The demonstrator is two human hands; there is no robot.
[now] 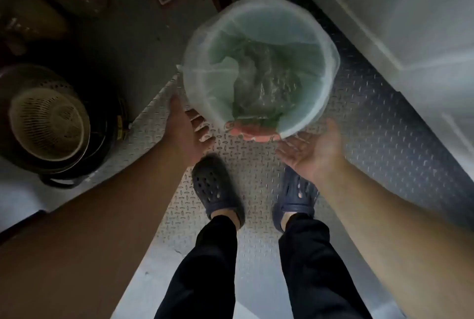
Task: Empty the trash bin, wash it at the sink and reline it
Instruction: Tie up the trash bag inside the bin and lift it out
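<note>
While the trash bin (259, 67) stands on the checker-plate floor (372, 139) ahead of the feet, its clear liner (195, 72) draped over the rim and rubbish inside, both hands reach in with fingers spread, holding nothing: left hand (188, 130), right hand (311, 150); gather the liner edge evenly before lifting

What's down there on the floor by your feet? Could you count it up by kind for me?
Round green trash bin lined with a clear plastic bag: 1
Beige slotted plastic basket: 1
Dark blue perforated clogs: 2
Total: 4
</note>
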